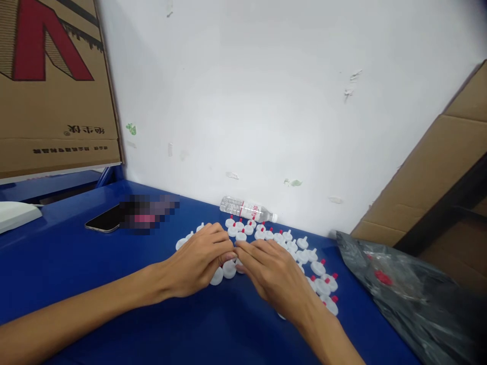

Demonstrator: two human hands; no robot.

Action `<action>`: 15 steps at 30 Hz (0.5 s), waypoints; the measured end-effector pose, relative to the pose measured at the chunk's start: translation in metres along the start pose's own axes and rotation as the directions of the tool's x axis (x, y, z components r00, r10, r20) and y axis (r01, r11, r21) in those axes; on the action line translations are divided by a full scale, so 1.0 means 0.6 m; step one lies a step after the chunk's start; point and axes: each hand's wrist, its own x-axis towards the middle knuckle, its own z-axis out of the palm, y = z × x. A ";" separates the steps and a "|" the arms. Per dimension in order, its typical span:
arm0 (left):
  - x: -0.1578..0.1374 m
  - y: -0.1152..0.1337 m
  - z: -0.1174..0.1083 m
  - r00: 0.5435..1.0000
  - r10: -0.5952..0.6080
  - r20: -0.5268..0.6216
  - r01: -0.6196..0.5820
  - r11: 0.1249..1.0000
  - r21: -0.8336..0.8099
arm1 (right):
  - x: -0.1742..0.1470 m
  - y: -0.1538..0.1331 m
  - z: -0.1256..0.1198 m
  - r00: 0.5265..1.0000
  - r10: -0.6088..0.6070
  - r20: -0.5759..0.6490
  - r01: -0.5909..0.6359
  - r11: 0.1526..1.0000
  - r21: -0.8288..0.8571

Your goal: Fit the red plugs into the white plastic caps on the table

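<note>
My left hand (207, 258) and my right hand (272, 271) meet at the fingertips above the blue table, both with fingers curled and pinched together. Whatever sits between the fingertips is hidden by the fingers. Around and beneath them lie many round white plastic caps with narrow nozzles, such as one white cap (216, 276) just below my left fingers. Several caps carry small red tips, like the red-tipped cap (318, 266) to the right of my right hand. Others, such as a bare-nozzled cap (302, 243), have no red on them.
A clear plastic bottle (247, 209) lies on its side by the wall. On the left, a phone (102, 219) rests on the blue table (95, 274). A dark plastic bag (411, 289) with red pieces (382, 277) lies right. Cardboard boxes (57, 111) stand at both sides.
</note>
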 end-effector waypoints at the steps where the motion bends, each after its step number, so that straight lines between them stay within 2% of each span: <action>1: 0.000 -0.001 -0.002 1.000 -0.012 -0.005 0.012 1.000 -0.027 | -0.003 0.008 -0.003 1.000 -0.020 -0.021 0.019 0.999 -0.045; 3: 0.002 -0.002 -0.006 0.998 -0.052 -0.020 0.051 0.997 -0.051 | -0.011 0.030 -0.013 0.999 0.011 -0.039 -0.015 0.995 -0.102; 5: 0.003 -0.003 -0.008 0.997 -0.076 -0.032 0.076 0.997 -0.014 | -0.022 0.055 -0.029 0.989 0.140 -0.043 -0.144 0.984 -0.101; 7: 0.005 -0.004 -0.007 0.997 -0.080 -0.018 0.081 0.995 0.052 | -0.033 0.080 -0.045 0.954 0.300 -0.030 -0.301 0.947 -0.113; 11: 0.005 -0.007 -0.001 0.995 -0.093 0.018 0.090 0.989 0.117 | -0.060 0.122 -0.066 0.827 0.561 0.034 -0.545 0.815 -0.196; 15: 0.003 -0.011 0.003 0.997 -0.080 0.018 0.077 0.989 0.125 | -0.087 0.154 -0.074 0.687 0.685 0.241 -0.657 0.728 -0.196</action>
